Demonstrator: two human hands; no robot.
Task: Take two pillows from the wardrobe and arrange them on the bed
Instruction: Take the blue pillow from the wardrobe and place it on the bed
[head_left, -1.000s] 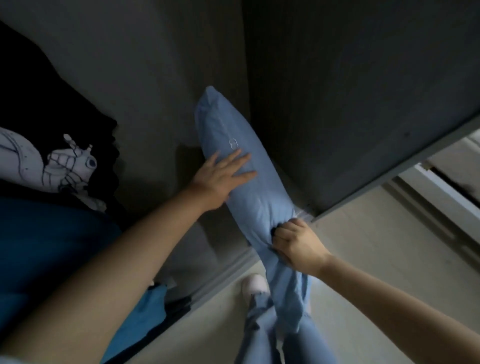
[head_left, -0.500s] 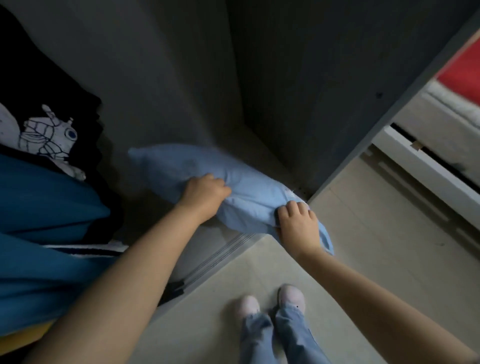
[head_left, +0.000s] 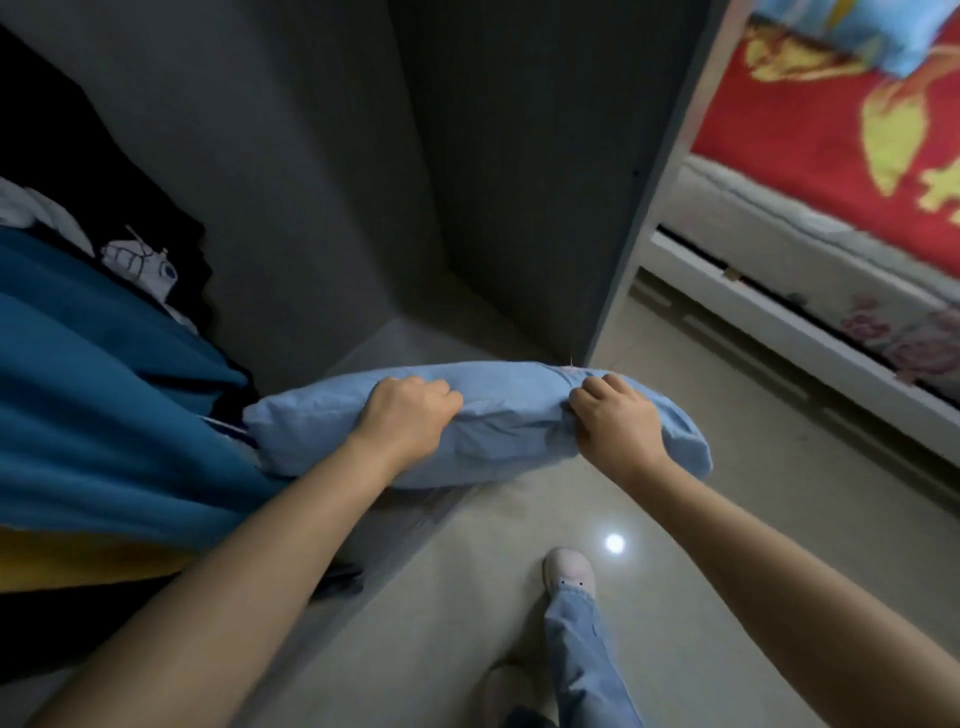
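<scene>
A pale, glossy tiled floor (head_left: 691, 597) fills the lower middle of the view and carries a small bright spot of reflected light just ahead of a light-coloured shoe (head_left: 570, 569) below a denim trouser leg (head_left: 589, 660). Straight ahead stands the dark grey wardrobe (head_left: 519, 171), its interior empty-looking and dim, its right side panel ending at the floor. Hanging clothes crowd the left: a teal garment (head_left: 98, 395), a black one with a white printed figure (head_left: 140, 260), and a strip of yellow fabric (head_left: 62, 556) lower down. To the right lies the bed (head_left: 810, 291) with a white frame, covered by a red spread with yellow shapes (head_left: 810, 104). The light blue pillow (head_left: 509, 431) is held level at the wardrobe's open front, above its threshold and the floor. The left hand (head_left: 408, 421) is closed around the pillow's upper edge near the middle, fabric bunching under it; the right hand (head_left: 615, 423) is likewise clenched on the cloth nearer the right end. The pillow's left end touches or overlaps the teal garment; which is unclear. A blue patterned item at the top right corner is cut off and blurred. A second foot near the bottom edge is too dim to make out.
</scene>
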